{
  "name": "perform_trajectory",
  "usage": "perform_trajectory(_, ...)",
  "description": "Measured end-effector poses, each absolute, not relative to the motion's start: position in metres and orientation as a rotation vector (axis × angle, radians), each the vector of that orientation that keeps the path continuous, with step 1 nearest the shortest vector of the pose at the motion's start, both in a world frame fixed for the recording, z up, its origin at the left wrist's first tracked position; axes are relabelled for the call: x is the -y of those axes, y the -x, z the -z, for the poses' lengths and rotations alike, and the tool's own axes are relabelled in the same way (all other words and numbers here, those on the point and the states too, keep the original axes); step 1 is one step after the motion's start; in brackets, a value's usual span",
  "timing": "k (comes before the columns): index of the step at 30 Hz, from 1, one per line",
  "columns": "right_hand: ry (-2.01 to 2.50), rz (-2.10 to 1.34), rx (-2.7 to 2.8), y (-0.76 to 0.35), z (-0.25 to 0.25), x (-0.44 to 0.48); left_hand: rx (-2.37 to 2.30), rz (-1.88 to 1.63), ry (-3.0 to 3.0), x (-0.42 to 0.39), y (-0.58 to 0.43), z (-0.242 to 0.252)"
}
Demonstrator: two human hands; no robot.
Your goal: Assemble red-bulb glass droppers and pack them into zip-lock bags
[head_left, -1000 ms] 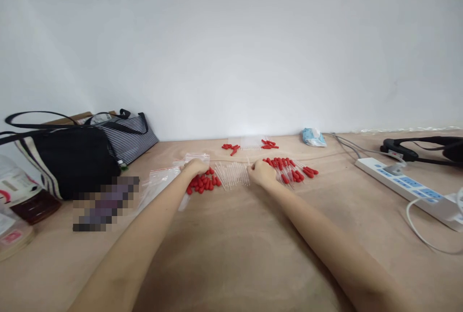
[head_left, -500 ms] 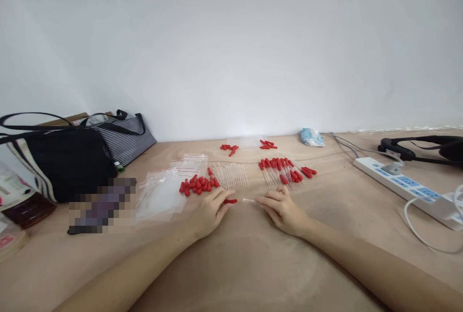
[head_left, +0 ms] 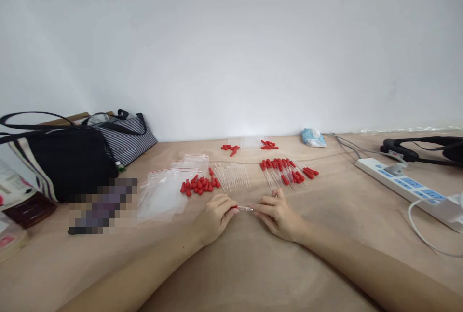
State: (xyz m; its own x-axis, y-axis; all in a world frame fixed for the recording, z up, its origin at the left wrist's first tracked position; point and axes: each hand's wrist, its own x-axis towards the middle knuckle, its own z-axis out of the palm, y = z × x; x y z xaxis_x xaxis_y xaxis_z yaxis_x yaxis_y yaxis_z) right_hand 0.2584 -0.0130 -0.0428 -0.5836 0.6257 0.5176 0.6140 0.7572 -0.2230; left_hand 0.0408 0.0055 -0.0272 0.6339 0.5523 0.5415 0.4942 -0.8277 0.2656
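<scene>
My left hand (head_left: 216, 216) pinches a small red rubber cap at its fingertips. My right hand (head_left: 278, 214) pinches a thin clear glass tube (head_left: 245, 208), whose end meets the red cap between the two hands. Both hands rest low over the wooden table (head_left: 238, 264). Behind them lie a heap of loose red caps (head_left: 198, 185), a row of bare clear tubes (head_left: 232, 175) and a group of tubes fitted with red caps (head_left: 287, 169).
Clear zip bags (head_left: 164, 191) lie left of the red caps. Black and striped bags (head_left: 72, 153) stand at the far left. A white power strip (head_left: 408, 186) with cables and a black headset (head_left: 415, 150) sit at the right. More caps and tubes (head_left: 249, 146) lie near the wall, beside a blue packet (head_left: 313, 137).
Both hands drew back from the piles toward me, the left carrying a red cap and the right a clear tube. The two pieces have since come together between my fingertips.
</scene>
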Motion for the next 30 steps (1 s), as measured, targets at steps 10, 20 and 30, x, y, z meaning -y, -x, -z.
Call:
perform_trajectory(10, 0.856, 0.100, 2.422, -0.261, 0.036, 0.009, -0.808, -0.921, -2.825, -0.010, -0.040, 0.038)
perform_trajectory(20, 0.888, 0.189, 2.428, -0.249, 0.031, 0.010, -0.812, -0.960, -2.896, -0.004, -0.044, 0.028)
perform_trajectory(30, 0.992, 0.019, 2.469, -0.239, 0.029, 0.009, -0.776, -0.927, -2.947, -0.006, -0.045, 0.029)
